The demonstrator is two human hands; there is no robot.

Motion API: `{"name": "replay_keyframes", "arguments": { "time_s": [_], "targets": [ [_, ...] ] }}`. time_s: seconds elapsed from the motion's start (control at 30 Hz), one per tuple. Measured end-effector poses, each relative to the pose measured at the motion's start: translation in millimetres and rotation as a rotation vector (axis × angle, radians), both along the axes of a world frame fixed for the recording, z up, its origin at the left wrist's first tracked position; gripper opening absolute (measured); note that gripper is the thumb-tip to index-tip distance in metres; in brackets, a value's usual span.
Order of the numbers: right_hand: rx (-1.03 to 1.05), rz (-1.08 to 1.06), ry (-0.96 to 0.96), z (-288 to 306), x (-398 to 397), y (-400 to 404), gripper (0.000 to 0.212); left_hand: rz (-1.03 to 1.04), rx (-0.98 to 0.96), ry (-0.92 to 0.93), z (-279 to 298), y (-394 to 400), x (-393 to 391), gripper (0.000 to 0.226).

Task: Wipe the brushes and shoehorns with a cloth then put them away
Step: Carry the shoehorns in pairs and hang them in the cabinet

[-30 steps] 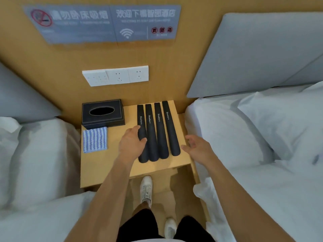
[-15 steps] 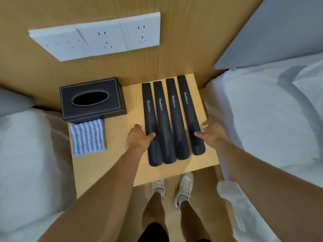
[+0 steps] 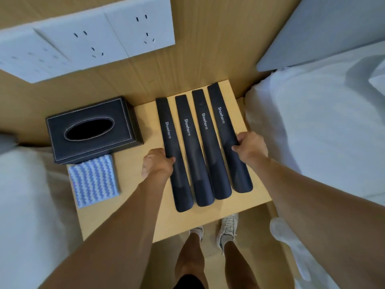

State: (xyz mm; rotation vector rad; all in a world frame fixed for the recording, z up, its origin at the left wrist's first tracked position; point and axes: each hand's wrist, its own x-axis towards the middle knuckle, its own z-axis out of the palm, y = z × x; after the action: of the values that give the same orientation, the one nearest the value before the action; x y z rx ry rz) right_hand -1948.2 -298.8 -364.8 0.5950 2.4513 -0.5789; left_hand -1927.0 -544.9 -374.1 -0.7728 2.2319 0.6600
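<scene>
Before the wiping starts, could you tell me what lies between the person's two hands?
In the head view, four long black shoehorns lie side by side between the left hand and the right hand, each hand gripping an outer one.

At left centre of my view, a black stitched tissue box (image 3: 91, 130) sits on the wooden nightstand (image 3: 245, 113). White wall sockets (image 3: 83, 40) fill the upper left, and white bedding (image 3: 325, 130) lies at right. My white sneakers (image 3: 228, 228) show at the bottom.

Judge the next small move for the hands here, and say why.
Probably squeeze the four shoehorns together and lift them as one bundle. The left hand grips the outer left one, the right hand the outer right one, bracketing the row. The striped cloth lies untouched beside the tissue box, so wiping hasn't started.
</scene>
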Motion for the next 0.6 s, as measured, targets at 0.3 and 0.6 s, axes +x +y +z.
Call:
{"name": "replay_keyframes", "arguments": {
  "time_s": [0.3, 0.6],
  "targets": [
    [-0.012, -0.099, 0.039, 74, 19, 35, 0.012, -0.150, -0.136, 0.174, 62, 7, 11, 0.014],
    [-0.211, -0.238, 0.326, 188, 31, 79, 0.043, -0.458, 0.009, 0.595, 153, 59, -34, 0.010]
  ]
}}
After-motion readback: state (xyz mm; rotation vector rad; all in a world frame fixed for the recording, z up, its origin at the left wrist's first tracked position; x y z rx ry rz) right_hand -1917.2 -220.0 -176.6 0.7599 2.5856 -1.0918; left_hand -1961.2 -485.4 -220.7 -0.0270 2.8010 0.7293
